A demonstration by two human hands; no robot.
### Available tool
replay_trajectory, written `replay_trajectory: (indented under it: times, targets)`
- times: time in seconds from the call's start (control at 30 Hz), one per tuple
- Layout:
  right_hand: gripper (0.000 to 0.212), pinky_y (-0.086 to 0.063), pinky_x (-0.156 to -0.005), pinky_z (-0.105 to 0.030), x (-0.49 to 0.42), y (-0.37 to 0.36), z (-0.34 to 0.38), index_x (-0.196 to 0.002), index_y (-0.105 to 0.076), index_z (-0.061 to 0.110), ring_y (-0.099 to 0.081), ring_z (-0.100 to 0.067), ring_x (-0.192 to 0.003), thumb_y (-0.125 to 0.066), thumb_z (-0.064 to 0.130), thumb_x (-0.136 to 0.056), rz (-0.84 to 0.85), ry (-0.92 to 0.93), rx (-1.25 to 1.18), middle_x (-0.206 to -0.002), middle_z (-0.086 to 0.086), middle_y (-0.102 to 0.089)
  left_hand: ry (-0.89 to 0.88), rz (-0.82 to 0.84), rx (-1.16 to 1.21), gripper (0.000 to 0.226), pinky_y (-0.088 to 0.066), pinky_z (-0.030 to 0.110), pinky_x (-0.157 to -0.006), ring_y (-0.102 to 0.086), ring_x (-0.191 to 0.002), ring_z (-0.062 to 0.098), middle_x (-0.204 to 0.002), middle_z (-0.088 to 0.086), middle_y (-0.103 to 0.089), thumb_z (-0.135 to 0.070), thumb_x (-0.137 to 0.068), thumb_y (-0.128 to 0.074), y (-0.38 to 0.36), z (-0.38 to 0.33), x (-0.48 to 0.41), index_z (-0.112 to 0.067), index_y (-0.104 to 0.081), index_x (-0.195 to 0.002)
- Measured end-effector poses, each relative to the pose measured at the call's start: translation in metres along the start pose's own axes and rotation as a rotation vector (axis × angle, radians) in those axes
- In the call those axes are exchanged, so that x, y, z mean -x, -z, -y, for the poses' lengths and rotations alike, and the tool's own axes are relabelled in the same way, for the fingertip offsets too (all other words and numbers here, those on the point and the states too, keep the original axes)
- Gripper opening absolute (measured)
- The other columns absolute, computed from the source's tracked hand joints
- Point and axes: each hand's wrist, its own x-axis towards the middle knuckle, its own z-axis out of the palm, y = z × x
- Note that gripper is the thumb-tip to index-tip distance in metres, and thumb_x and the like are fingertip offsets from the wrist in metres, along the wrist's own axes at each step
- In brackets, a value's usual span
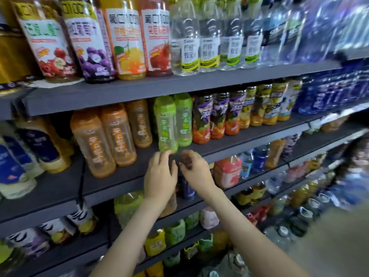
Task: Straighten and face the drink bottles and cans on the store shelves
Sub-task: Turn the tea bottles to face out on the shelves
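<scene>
Two green drink bottles stand on the second shelf (139, 168); the front one (166, 124) leans slightly, the other (184, 119) stands behind and to its right. My left hand (160, 175) is just below the front green bottle's base, fingers apart and fingertips close to it, holding nothing. My right hand (194, 167) hovers beside it at the shelf's front edge, fingers curled loosely, empty. Three orange bottles (111, 138) stand to the left of the green ones.
The top shelf (179, 84) carries tall juice bottles (127, 41) and clear water bottles (209, 37). Purple-labelled and yellow bottles (235, 114) fill the second shelf to the right. Blue-labelled bottles (30, 148) stand at the left. Lower shelves hold several more drinks.
</scene>
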Motion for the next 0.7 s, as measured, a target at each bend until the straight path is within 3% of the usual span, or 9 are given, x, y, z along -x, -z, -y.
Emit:
replay_trajectory:
  times: [0.2,0.3,0.5,0.57,0.7]
  targets:
    - [0.03,-0.046,-0.087,-0.026,0.01,0.103,-0.082,-0.118,-0.059,0.008,-0.058,-0.022,-0.104,-0.056,0.007,-0.088,-0.037,-0.104,0.063,-0.113,-0.009,-0.061,0.002,0.207,-0.016,0.028,-0.043,0.033,-0.081,-0.052,-0.111,0.026,-0.119,0.007,-0.054,-0.023,-0.094,-0.052,-0.089,-0.086,-0.002,-0.014,-0.05,-0.121]
    - [0.031,-0.041,-0.076,-0.01,0.016,0.161,-0.124,-0.12,-0.059,0.009,-0.058,-0.015,-0.098,-0.056,0.007,-0.089,-0.049,-0.149,0.048,-0.108,-0.003,-0.061,0.031,0.275,-0.014,0.032,-0.043,0.037,-0.083,-0.051,-0.114,0.027,-0.123,0.007,-0.053,-0.027,-0.094,-0.05,-0.137,-0.137,0.001,-0.014,-0.049,-0.124]
    - [0.031,-0.049,-0.086,-0.028,0.028,0.263,-0.211,-0.122,-0.057,0.013,-0.06,-0.016,-0.097,-0.057,0.013,-0.092,-0.041,-0.196,0.12,-0.112,-0.004,-0.062,0.057,0.335,-0.038,0.032,-0.034,0.029,-0.071,-0.053,-0.109,0.026,-0.125,0.005,-0.051,-0.027,-0.096,-0.048,-0.227,-0.233,0.006,-0.015,-0.048,-0.126]
    - [0.031,-0.049,-0.087,-0.03,0.03,0.291,-0.233,-0.122,-0.057,0.012,-0.06,-0.018,-0.098,-0.057,0.012,-0.091,-0.057,-0.219,0.131,-0.113,-0.005,-0.063,0.063,0.363,-0.001,0.03,-0.04,0.032,-0.075,-0.056,-0.105,0.026,-0.124,0.005,-0.054,-0.026,-0.095,-0.049,-0.253,-0.255,0.009,-0.016,-0.05,-0.124]
    - [0.03,-0.039,-0.079,-0.015,0.026,0.338,-0.277,-0.121,-0.058,0.014,-0.053,-0.008,-0.094,-0.054,0.008,-0.091,-0.063,-0.261,0.118,-0.109,0.001,-0.058,0.088,0.427,0.03,0.027,-0.049,0.038,-0.082,-0.056,-0.106,0.022,-0.121,0.002,-0.054,-0.028,-0.095,-0.048,-0.305,-0.284,0.006,-0.018,-0.05,-0.121]
